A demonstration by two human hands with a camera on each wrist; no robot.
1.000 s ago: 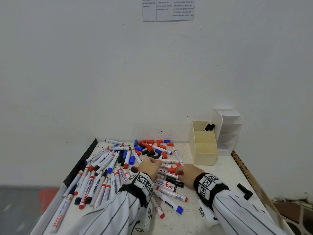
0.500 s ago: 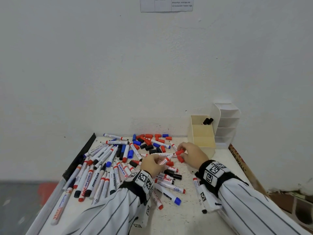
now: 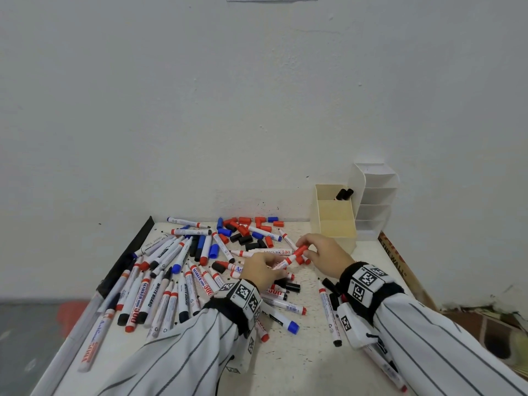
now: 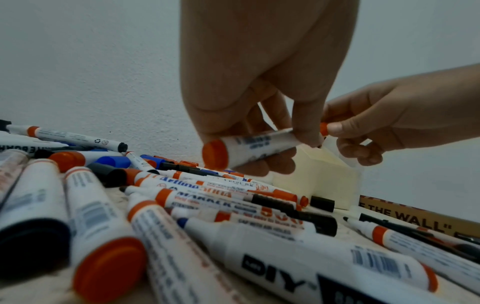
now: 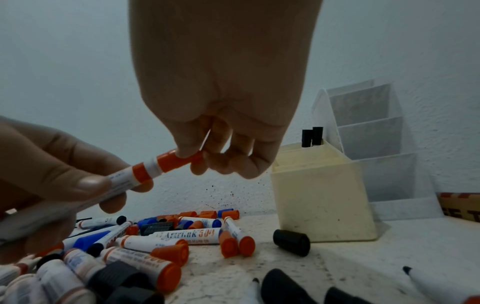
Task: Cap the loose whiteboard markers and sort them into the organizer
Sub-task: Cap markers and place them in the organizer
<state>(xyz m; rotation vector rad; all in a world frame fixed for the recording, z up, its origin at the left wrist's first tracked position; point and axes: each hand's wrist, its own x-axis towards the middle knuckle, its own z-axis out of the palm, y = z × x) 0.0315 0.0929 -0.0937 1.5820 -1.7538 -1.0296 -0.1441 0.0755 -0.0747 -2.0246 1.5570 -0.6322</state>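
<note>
We see a speckled white tabletop (image 3: pixel 303 364) pushed against a plain white wall (image 3: pixel 257 110), a black strip along its left edge, a printed cardboard edge reading "THE WALL" (image 3: pixel 395 257) at right. Loose markers and red, blue, black caps litter the surface below and left of the fingers. The left hand (image 3: pixel 261 270) has its fingers curled round the barrel of a red whiteboard marker (image 3: pixel 285 262), thumb on top, held above the pile. The right hand (image 3: pixel 325 254) pinches the red cap (image 5: pixel 179 160) between thumb and fingertips at the marker's far end; a sliver of white neck shows between cap and red collar in the right wrist view, so cap not fully seated. Marker's long axis runs left-near to right-far, slightly tilted up, cap end pointing toward the cream organizer (image 3: pixel 335 221), flat red butt end toward the left wrist. Beyond the right fingers, the organizer's back compartment holds two black-capped markers (image 3: pixel 344 194); a white tiered organizer (image 3: pixel 377 201) stands just beside it.
</note>
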